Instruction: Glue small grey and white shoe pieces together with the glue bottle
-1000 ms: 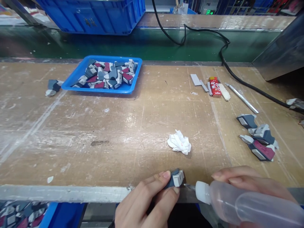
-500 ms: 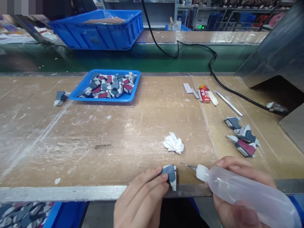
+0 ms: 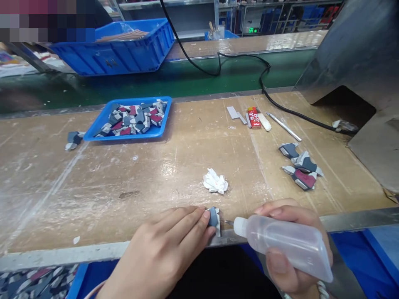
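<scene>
My left hand [image 3: 158, 245] pinches a small grey-blue and white plastic model part [image 3: 213, 217] at the table's front edge, with the fingers over most of it. My right hand [image 3: 294, 218] grips a translucent plastic squeeze bottle [image 3: 280, 243] with a white nozzle. Its fine metal needle tip [image 3: 229, 223] points left, very close to the part; I cannot tell if they touch. A crumpled white tissue [image 3: 215, 181] lies just beyond the hands.
A blue tray [image 3: 127, 118] holds several grey, white and maroon parts, with another part [image 3: 73, 140] beside it. At right lie assembled parts [image 3: 301, 166], a metal file [image 3: 283, 126], a red packet [image 3: 254, 117] and a black cable [image 3: 289, 109]. A blue crate [image 3: 112, 54] stands beyond.
The view has swung and tilted, so the table now slopes. My left hand has come further over the part, and the bottle has turned, bringing its needle tip closer to the part.
</scene>
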`<state>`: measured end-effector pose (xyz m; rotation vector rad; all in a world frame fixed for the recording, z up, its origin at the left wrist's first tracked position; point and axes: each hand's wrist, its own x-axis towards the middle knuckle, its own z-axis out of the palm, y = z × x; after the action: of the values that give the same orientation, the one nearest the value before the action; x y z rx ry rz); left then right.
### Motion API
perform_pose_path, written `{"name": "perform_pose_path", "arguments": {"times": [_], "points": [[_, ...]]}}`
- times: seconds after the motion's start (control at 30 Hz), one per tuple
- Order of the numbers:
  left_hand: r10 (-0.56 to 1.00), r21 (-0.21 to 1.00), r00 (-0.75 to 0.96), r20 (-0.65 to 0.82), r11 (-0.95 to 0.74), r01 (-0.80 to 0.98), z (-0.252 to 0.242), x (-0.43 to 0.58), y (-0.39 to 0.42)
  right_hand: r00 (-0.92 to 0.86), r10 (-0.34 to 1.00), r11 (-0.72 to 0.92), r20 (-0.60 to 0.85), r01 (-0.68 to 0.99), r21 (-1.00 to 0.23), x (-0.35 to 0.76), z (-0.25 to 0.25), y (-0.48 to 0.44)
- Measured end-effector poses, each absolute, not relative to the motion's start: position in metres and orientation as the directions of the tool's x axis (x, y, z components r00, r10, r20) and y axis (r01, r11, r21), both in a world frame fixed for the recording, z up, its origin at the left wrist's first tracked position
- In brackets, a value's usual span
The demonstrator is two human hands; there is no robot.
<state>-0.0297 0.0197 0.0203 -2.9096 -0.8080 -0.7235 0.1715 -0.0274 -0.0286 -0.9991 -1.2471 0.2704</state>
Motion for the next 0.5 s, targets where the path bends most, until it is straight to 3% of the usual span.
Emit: {"name": "perform_pose_path", "arguments": {"times": [0.2,0.5], "points": [[0.354,-0.12,0.82,0.45,-0.886,0.448,0.021,-0.023,0.016,0.333,0.677,0.555,0.656,0.354,-0.753,0.176,-0.026,-0.026],[0.489,0.118,0.693,0.53,-0.852,0.51,0.001,-0.027,0.018,0.274,0.713,0.573,0.646,0.304,-0.761,0.178,-0.027,-0.026]]}}
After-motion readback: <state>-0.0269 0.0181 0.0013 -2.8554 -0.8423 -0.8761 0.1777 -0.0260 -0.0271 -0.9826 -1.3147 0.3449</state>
